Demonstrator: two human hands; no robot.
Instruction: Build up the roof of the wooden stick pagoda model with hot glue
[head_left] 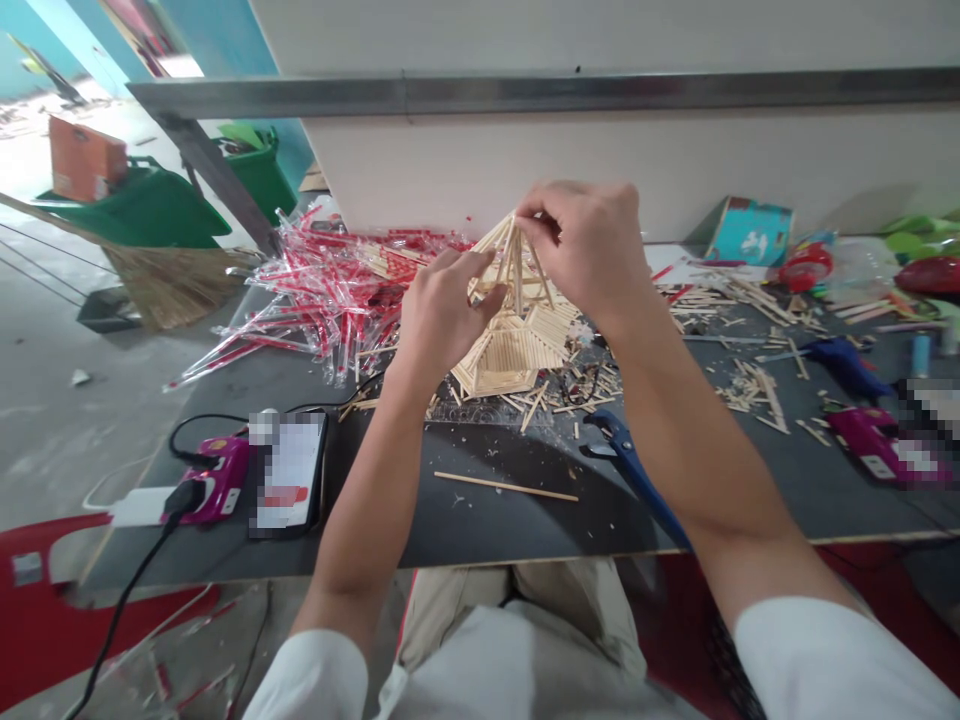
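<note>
A small model house of thin wooden sticks [514, 350] stands on the dark table, with a pointed frame of slanting sticks [513, 265] at its top. My right hand [589, 245] pinches at the tip of that frame, its fingers closed. Lower down, my left hand [450, 305] is curled at the frame's left side, thumb and forefinger around the sticks. One loose wooden stick [506, 487] lies on the table in front of the model. A blue-handled cutter [630, 465] rests beneath my right forearm.
Plastic-wrapped red-marked packets [337, 290] are heaped at the left back. A phone [291, 470] and a purple power strip [217, 480] lie left. Stick scraps [750, 390], a blue glue gun [847, 368] and another purple power strip [885, 445] are right. A metal rail [480, 95] crosses behind.
</note>
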